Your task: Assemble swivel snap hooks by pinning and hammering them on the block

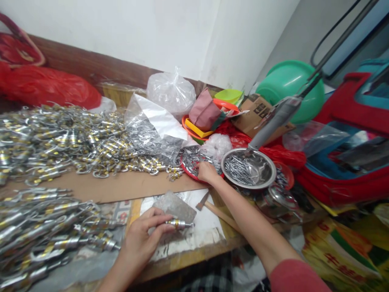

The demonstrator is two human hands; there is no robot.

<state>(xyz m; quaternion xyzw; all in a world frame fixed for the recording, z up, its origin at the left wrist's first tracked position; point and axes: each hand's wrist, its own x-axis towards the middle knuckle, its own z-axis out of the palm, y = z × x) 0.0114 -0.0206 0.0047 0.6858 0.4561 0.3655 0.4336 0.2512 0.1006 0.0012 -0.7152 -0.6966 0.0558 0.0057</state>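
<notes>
My left hand (145,232) pinches a small silver metal fitting (180,224), cylindrical with a yellowish band, above the front of the bench. Its narrow end points right. Under it lie a grey metal block (176,207) and a white sheet (194,239). My right hand (208,172) reaches into a red tray (190,173) of small metal parts, fingers bent together among them; what they grip, if anything, is hidden. Close to my right forearm rests a hammer (220,213) with a wooden handle.
Heaped silver-and-yellow fittings (69,138) cover the left side, with more (54,239) in front. A steel bowl (264,172) holds metal pins, a grey-handled tool (273,121) above it. Behind are a clear bag (172,91), a cardboard box (255,113) and a green basin (291,87).
</notes>
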